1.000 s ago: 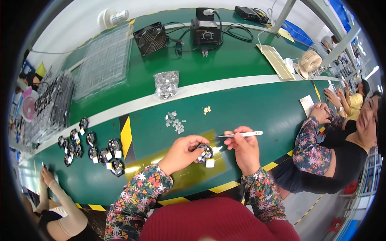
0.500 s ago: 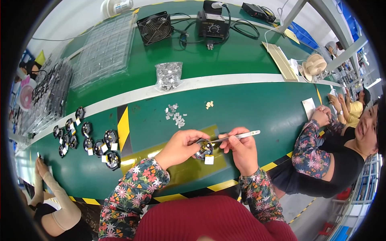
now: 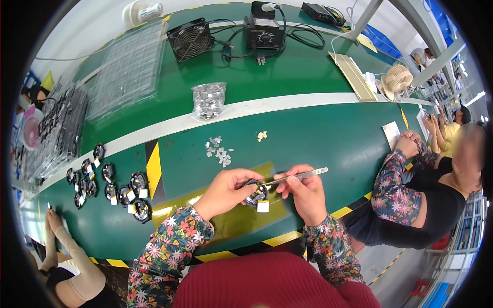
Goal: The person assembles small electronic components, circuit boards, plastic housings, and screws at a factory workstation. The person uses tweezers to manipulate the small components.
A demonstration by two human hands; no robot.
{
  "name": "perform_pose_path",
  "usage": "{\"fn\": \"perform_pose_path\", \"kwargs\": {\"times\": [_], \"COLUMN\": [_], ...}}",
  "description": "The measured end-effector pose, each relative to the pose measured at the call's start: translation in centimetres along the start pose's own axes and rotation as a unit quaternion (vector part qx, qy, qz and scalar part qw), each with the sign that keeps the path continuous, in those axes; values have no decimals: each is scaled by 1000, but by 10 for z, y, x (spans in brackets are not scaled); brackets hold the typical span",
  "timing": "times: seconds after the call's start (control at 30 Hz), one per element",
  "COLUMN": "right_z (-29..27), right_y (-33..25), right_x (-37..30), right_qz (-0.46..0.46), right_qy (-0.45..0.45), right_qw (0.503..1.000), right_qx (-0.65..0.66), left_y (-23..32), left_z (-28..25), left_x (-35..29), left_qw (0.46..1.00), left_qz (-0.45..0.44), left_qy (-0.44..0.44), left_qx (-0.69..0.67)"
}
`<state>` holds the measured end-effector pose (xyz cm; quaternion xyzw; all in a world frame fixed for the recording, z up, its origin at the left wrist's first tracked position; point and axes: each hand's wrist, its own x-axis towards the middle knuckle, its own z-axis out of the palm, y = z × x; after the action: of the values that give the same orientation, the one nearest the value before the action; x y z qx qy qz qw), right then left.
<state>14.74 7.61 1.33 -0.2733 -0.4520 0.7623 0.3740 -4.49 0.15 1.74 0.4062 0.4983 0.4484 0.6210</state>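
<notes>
My left hand (image 3: 228, 191) grips a round black electronic module (image 3: 255, 194) by its left side, thumb and fingers around the rim. A white square tab (image 3: 263, 206) hangs from the module's near edge. In my right hand (image 3: 306, 192) is a pair of metal tweezers (image 3: 308, 174), pinched between thumb and fingers. Its tips reach over the inside of the module; whether they hold a part is too small to tell. Beneath both hands lies a yellowish translucent mat (image 3: 231, 218). Beyond them are small grey pieces (image 3: 220, 153) and a little heap of pale yellow pieces (image 3: 262, 136).
Several similar black modules (image 3: 123, 195) lie to the left. Behind a pale ledge (image 3: 287, 101) sit a bag of metal parts (image 3: 209, 100), a black fan (image 3: 190, 40) and a black control box (image 3: 264, 33). A co-worker (image 3: 431, 200) sits at right; another person's arms (image 3: 69, 241) show at left.
The whole view has shifted slightly, so the bench items appear a little further left. My hands keep their hold on the module and tweezers, whose tips stay at the module.
</notes>
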Motion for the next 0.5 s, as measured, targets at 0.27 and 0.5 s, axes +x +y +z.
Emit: {"fn": "perform_pose_path", "kwargs": {"times": [0.27, 0.5], "right_z": [-2, 8], "right_y": [1, -1], "right_x": [0, -7], "right_qz": [-6, -54], "right_qy": [-4, 10], "right_qw": [1000, 996], "right_qx": [-14, -72], "left_y": [2, -2], "left_z": [3, 7], "left_x": [2, 1], "left_qw": [1000, 998], "left_qz": [3, 18], "left_qy": [21, 54], "left_qx": [23, 5]}}
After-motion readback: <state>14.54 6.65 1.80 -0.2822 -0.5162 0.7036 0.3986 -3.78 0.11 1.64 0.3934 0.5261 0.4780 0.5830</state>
